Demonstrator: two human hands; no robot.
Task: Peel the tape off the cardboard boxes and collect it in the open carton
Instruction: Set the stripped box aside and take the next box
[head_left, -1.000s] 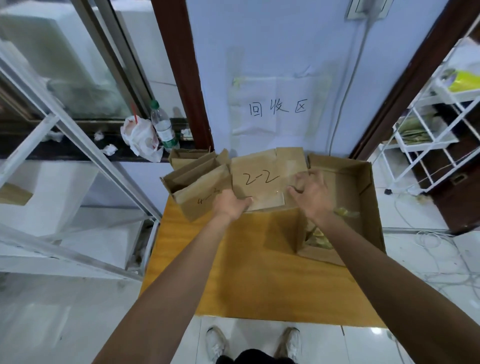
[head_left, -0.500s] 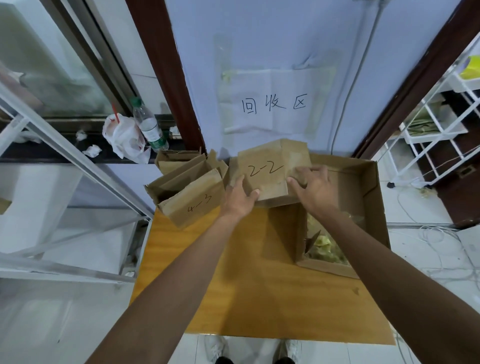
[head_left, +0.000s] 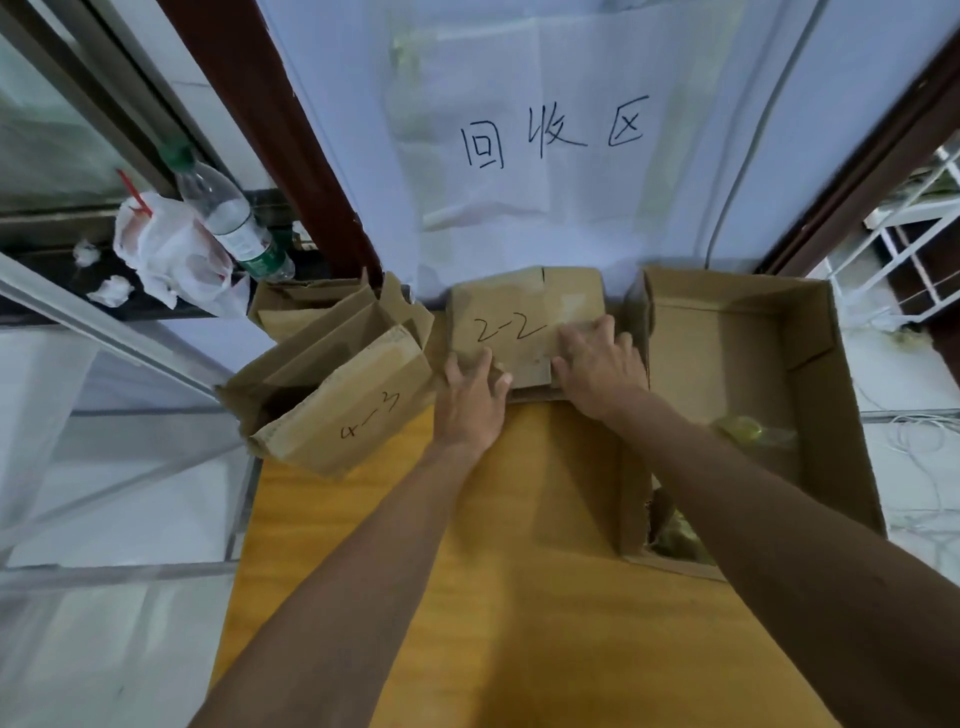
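Cardboard box (head_left: 519, 312) marked 2-2 lies at the bench's (head_left: 519, 597) far edge, just beside the open carton (head_left: 831, 364) holding tape wads (head_left: 743, 431). Left hand (head_left: 472, 400) presses flat on its near corner, grip spread. Right hand (head_left: 597, 369) bends its fingers onto the face — whether this grip pinches anything cannot be told.

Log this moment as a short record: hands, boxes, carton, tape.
Left hand: fingers lie on the near left corner of the 2-2 box
Right hand: on that box's right side, fingers bent; pinch unclear
4-3 box: left of it, lying askew
Open carton: to its right, holding yellowish tape wads
Table: wooden, under everything
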